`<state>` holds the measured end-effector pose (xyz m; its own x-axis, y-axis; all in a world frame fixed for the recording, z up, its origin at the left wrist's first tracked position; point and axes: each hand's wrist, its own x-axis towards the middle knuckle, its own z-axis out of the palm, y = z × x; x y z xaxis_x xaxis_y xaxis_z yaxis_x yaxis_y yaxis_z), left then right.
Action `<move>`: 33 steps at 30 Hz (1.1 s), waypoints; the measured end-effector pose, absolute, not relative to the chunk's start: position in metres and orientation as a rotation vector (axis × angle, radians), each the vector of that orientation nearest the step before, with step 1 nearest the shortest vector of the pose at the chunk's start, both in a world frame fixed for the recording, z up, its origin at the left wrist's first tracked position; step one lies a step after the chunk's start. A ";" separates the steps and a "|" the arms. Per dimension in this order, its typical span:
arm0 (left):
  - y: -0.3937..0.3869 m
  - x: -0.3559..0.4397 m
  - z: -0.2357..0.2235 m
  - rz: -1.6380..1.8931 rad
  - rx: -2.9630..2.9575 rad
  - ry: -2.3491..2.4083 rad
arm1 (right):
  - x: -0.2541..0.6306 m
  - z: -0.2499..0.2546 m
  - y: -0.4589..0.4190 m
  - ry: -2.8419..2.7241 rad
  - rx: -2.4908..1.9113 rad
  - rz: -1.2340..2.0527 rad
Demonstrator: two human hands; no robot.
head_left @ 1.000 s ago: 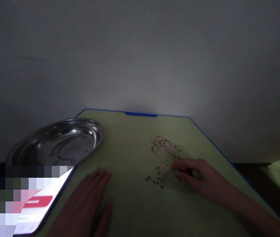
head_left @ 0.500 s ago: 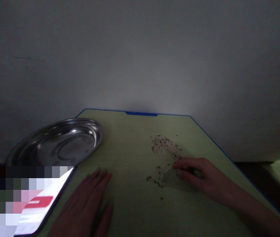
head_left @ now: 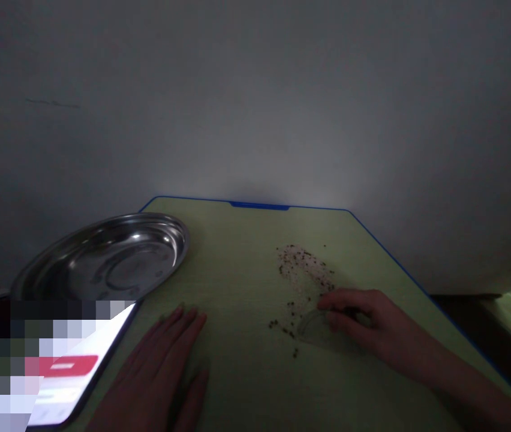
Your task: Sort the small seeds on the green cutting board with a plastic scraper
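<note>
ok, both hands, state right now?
Left hand: open, palm down, holding nothing visible.
Right hand: closed, thumb and fingers pinching a clear curved object.

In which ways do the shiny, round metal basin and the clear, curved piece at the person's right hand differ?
The shiny metal basin is opaque and reflective; the clear curved piece is see-through. The basin looks much larger than the piece. The right hand holds the piece, while neither hand touches the basin. Both show a curved edge.
</note>
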<state>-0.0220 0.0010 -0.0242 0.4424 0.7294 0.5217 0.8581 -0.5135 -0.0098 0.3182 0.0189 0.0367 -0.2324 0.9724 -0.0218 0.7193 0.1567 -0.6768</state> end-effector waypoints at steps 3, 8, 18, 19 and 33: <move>0.001 -0.020 -0.020 -0.654 -2.399 -1.316 | 0.317 0.037 0.019 -2.045 -1.600 0.860; 0.000 -0.020 -0.018 -0.645 -2.387 -1.292 | 0.318 0.034 0.019 -2.001 -1.624 0.781; 0.001 -0.017 -0.018 -0.698 -2.410 -1.355 | 0.319 0.033 0.016 -2.018 -1.615 0.806; 0.001 -0.017 -0.017 -0.693 -2.408 -1.346 | 0.318 0.033 0.015 -2.014 -1.620 0.817; 0.000 -0.016 -0.016 -0.644 -2.398 -1.328 | 0.324 0.044 0.015 -2.121 -1.561 0.796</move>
<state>-0.0165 0.0000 -0.0165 0.4651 0.7091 0.5300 0.8553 -0.5143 -0.0625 0.3237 0.0154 0.0441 -0.3047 0.9522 -0.0225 0.7320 0.2190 -0.6451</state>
